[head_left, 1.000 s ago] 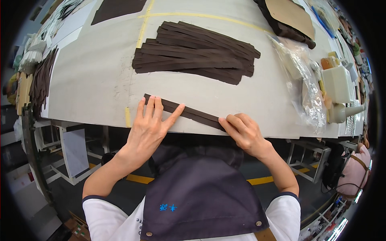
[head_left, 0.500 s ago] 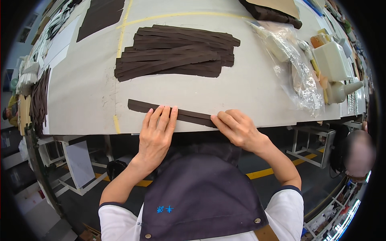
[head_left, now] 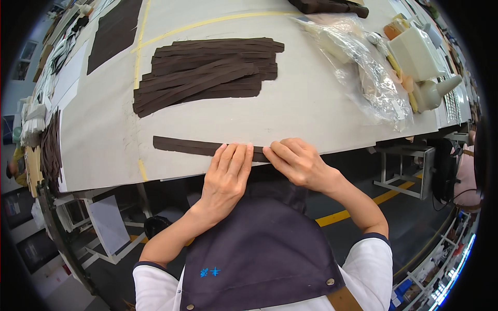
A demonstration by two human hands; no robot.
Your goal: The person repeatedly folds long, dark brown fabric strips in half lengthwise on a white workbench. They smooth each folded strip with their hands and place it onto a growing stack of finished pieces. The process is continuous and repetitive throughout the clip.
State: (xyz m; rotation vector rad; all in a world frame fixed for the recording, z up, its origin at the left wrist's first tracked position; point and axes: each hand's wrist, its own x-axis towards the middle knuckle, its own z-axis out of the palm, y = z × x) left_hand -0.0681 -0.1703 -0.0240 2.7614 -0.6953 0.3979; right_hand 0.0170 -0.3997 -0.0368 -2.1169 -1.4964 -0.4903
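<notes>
Left hand [head_left: 226, 173] flat, fingers together, pressing brown strip [head_left: 192, 146] at surface [head_left: 311, 103] edge; right hand [head_left: 296, 160] grip pinched on strip's end.

Garment workshop: cutting table [head_left: 321, 109] (piled brown strips [head_left: 207, 70])

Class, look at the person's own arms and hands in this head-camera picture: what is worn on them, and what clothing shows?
Both the left hand and right hand are bare: no gloves, rings or watch show. The forearms are uncovered. Short white sleeves with a dark edge end near the elbows. A dark navy apron with a small blue mark, two metal studs and a tan strap covers the chest.
</notes>
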